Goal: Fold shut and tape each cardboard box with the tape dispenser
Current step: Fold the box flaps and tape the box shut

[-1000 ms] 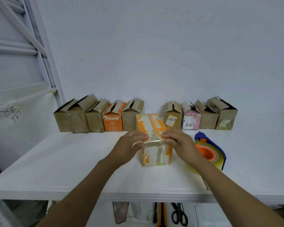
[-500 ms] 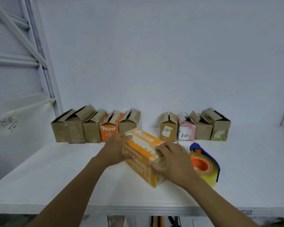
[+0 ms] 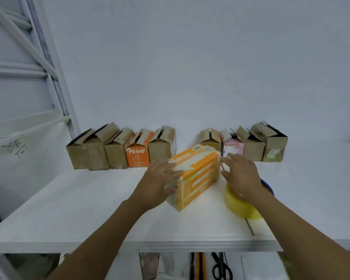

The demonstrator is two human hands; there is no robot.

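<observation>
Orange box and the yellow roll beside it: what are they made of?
Orange box: likely cardboard with a matte printed face; its folded ends look brownish. Yellow roll: probably plastic tape, glossy and translucent.

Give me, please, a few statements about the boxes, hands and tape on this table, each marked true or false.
1. The orange box lies on its side between the left hand and the right hand. True.
2. The right hand grips the tape dispenser. False: its fingers are spread and hold nothing.
3. The back-row boxes are taped flat. False: their flaps stand open.
4. The PRAMY box stands in the row's left group. True.
5. The scissors lie on the tabletop. False: they show below it.
</observation>
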